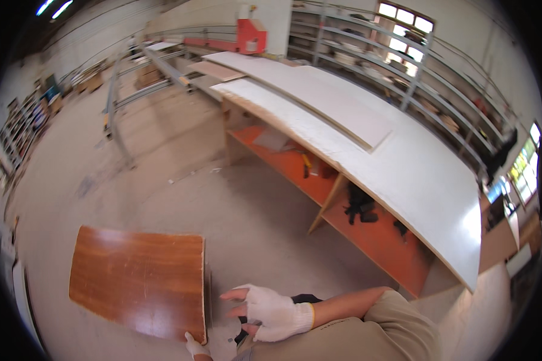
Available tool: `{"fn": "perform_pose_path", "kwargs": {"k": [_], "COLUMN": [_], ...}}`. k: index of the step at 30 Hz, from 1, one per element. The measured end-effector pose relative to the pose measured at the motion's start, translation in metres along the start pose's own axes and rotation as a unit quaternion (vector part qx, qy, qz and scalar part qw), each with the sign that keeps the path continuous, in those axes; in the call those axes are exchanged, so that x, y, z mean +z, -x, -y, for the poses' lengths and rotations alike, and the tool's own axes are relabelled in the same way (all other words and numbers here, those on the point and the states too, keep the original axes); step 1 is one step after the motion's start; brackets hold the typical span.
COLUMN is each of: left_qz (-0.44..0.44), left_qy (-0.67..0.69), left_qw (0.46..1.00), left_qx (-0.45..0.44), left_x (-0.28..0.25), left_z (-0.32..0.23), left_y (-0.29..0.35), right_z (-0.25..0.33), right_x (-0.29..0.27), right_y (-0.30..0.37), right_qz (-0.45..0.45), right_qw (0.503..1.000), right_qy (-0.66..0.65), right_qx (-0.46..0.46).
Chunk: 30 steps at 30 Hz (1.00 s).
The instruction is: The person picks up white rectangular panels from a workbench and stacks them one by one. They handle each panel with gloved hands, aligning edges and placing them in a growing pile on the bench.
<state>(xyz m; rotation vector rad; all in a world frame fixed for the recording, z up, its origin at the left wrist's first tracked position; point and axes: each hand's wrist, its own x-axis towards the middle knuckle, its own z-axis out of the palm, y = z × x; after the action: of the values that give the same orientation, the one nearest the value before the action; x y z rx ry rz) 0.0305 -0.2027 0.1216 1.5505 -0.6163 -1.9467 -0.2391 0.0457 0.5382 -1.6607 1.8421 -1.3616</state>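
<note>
Along the far left, low shelving (19,133) crowded with small goods curved beside the wall, and two strip lights (61,8) shone overhead. A bare, dusty concrete floor (156,198) filled the middle of the room. Low on the left, a glossy brown wood-grain board (138,280) lay face up, its right edge pale. A grey metal frame (111,99) stood farther back. The left hand (195,345), in a white glove, touched the board's near right corner; its far side was hidden, so I could not tell how firmly it gripped. The right hand (276,314), gloved in white with bare fingertips, was just right of the board, apart from it, its fingers (237,293) spread wide and holding nothing. Behind, a red machine (252,37) stood near the wall. From there a long white surface (430,180) ran toward the lower right, carrying a pale panel (343,109) lengthwise. Beneath it, an orange shelf (370,249) held a yellow-handled object (306,165) and a dark cluster (359,207) I could not make out. Grey metal racks (413,90) lined the wall beyond, with a bright window (404,37) behind them; another window (526,167) glowed at far right.
</note>
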Motion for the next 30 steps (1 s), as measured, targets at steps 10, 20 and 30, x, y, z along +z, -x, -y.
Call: {"fn": "perform_pose_path", "kwargs": {"k": [10,20,30], "left_qz": [-0.066,-0.042,-0.041], "left_qy": [-0.212,-0.186,-0.182], "left_qw": [0.975,0.98,0.971], "left_qx": [0.022,-0.066,-0.147], "left_x": [0.001,0.015,0.097], "left_z": [-0.006,0.06,0.134], "left_y": [0.023,0.052,0.104], "right_z": [-0.013,-0.119,-0.26], "right_x": [-0.02,-0.2,-0.491], "right_y": [0.007,0.042,0.157], "right_qz": [0.012,-0.104,-0.232], "right_qw": [0.998,0.893,0.665], "right_qy": [0.022,0.431,0.516], "right_qx": [0.064,0.072,0.487]}}
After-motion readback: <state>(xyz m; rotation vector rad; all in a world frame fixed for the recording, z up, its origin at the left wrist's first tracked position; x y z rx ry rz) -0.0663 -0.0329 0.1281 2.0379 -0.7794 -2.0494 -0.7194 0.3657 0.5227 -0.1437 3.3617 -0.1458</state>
